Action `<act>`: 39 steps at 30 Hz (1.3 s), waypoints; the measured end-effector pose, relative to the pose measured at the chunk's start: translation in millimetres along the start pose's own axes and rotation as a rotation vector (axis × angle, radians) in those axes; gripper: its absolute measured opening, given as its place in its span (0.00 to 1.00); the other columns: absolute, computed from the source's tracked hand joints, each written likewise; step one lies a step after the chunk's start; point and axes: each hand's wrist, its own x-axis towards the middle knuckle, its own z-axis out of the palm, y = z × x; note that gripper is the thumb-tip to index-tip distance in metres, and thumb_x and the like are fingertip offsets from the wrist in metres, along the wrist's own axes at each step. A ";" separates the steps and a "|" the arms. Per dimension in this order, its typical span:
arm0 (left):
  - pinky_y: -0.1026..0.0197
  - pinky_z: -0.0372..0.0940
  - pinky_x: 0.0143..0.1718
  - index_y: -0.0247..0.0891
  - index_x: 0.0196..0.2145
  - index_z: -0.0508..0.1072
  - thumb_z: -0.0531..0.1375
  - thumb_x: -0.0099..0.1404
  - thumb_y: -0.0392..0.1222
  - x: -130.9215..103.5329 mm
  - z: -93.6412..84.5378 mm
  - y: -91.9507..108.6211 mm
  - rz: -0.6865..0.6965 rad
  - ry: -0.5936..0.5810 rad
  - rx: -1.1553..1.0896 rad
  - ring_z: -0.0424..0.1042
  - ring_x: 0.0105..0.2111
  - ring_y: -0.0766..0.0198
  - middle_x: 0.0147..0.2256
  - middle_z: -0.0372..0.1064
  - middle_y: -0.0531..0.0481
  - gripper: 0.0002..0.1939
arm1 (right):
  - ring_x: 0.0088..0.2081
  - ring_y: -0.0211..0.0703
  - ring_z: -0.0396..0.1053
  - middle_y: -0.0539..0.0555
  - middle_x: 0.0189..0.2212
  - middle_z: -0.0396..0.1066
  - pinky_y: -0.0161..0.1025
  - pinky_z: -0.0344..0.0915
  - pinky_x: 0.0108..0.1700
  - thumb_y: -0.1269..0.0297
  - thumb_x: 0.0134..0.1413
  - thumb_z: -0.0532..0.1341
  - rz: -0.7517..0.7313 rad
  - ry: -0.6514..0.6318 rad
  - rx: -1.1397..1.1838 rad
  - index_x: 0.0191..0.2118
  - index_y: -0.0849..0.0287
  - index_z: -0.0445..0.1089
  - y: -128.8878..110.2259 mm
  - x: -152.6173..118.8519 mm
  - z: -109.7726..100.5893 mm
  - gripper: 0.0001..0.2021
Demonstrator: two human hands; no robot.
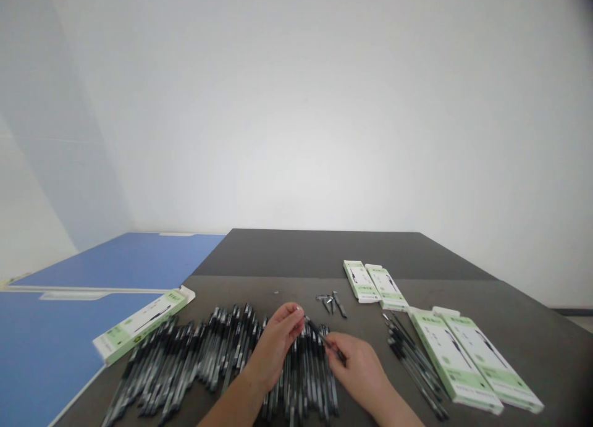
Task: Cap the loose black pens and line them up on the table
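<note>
A dark pen is held slantwise between both hands, over a wide spread of pens on the dark table. The fingertips of my left hand pinch together at its upper left end; whatever small part they cover is hidden. My right hand has its fingers closed round the lower part of the pen. Just beyond the hands lie several small black pieces, like pen caps. A smaller group of pens rests to the right of my right hand.
Two green and white boxes lie at the right, with two more boxes farther back. Another box is at the table's left edge. Blue panels stand beside the dark table, before a pale wall.
</note>
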 end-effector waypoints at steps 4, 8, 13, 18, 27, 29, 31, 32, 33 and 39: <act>0.69 0.57 0.33 0.37 0.29 0.69 0.60 0.56 0.43 -0.5 0.5 -1.9 0.067 0.030 0.187 0.61 0.27 0.71 0.25 0.63 0.56 0.07 | 0.31 0.40 0.69 0.49 0.28 0.72 0.33 0.57 0.33 0.69 0.53 0.52 -0.014 0.018 -0.023 0.33 0.54 0.69 4.0 -0.3 0.8 0.08; 0.68 0.56 0.31 0.36 0.29 0.69 0.60 0.56 0.45 0.6 -0.2 -0.3 0.085 0.055 0.276 0.59 0.27 0.70 0.25 0.62 0.56 0.09 | 0.36 0.42 0.69 0.52 0.35 0.73 0.35 0.59 0.38 0.67 0.56 0.51 -0.090 0.068 -0.025 0.39 0.54 0.69 8.3 -2.0 1.9 0.10; 0.67 0.56 0.33 0.36 0.29 0.70 0.60 0.56 0.46 1.7 -0.8 2.1 0.101 0.060 0.318 0.59 0.28 0.69 0.26 0.63 0.55 0.10 | 0.36 0.43 0.68 0.53 0.35 0.73 0.37 0.59 0.38 0.65 0.59 0.49 -0.139 0.129 -0.072 0.41 0.55 0.68 9.0 -2.2 1.8 0.11; 0.67 0.56 0.33 0.37 0.28 0.71 0.60 0.55 0.47 1.6 -0.3 -1.2 0.087 0.060 0.337 0.60 0.27 0.69 0.25 0.63 0.56 0.10 | 0.35 0.46 0.65 0.55 0.31 0.71 0.40 0.56 0.38 0.64 0.59 0.49 -0.093 0.164 -0.028 0.40 0.56 0.69 7.3 -1.5 -0.1 0.13; 0.68 0.56 0.35 0.36 0.31 0.72 0.60 0.57 0.43 -0.2 -1.6 -1.2 0.087 -0.011 0.271 0.61 0.30 0.69 0.28 0.65 0.55 0.07 | 0.20 0.32 0.48 0.41 0.16 0.49 0.31 0.46 0.23 0.51 0.47 0.60 0.244 0.001 0.953 0.43 0.58 0.65 2.7 1.8 4.2 0.20; 0.68 0.56 0.36 0.36 0.31 0.72 0.60 0.57 0.43 -1.1 -1.2 -1.1 0.090 -0.028 0.274 0.61 0.30 0.69 0.27 0.64 0.55 0.07 | 0.19 0.31 0.46 0.40 0.15 0.48 0.30 0.43 0.22 0.51 0.45 0.62 0.262 0.005 1.017 0.38 0.59 0.67 0.0 0.5 1.7 0.18; 0.67 0.57 0.37 0.36 0.31 0.72 0.60 0.57 0.43 -1.6 -0.8 -1.2 0.093 -0.052 0.266 0.61 0.31 0.68 0.28 0.65 0.54 0.07 | 0.16 0.30 0.41 0.40 0.12 0.47 0.31 0.40 0.20 0.50 0.51 0.56 0.284 -0.101 1.134 0.33 0.60 0.68 -2.4 -1.7 -0.8 0.17; 0.67 0.57 0.37 0.37 0.32 0.72 0.60 0.57 0.43 -1.6 -0.6 -1.2 0.093 -0.062 0.265 0.62 0.31 0.68 0.29 0.65 0.54 0.07 | 0.15 0.30 0.39 0.40 0.11 0.46 0.32 0.38 0.19 0.49 0.54 0.53 0.298 -0.162 1.193 0.33 0.61 0.68 -3.1 -2.5 -1.4 0.18; 0.66 0.57 0.38 0.37 0.32 0.72 0.60 0.57 0.43 -1.5 -0.5 -1.2 0.094 -0.066 0.270 0.62 0.32 0.68 0.29 0.65 0.53 0.07 | 0.15 0.30 0.37 0.40 0.11 0.45 0.32 0.37 0.19 0.49 0.56 0.50 0.313 -0.197 1.230 0.33 0.61 0.68 -3.5 -2.8 -1.4 0.19; 0.66 0.57 0.36 0.37 0.30 0.73 0.61 0.55 0.45 0.9 -1.1 -2.8 0.101 0.025 0.357 0.62 0.30 0.67 0.27 0.66 0.54 0.09 | 0.21 0.32 0.51 0.42 0.17 0.55 0.31 0.47 0.24 0.53 0.42 0.65 0.265 0.047 0.993 0.38 0.59 0.68 -2.0 1.8 1.7 0.19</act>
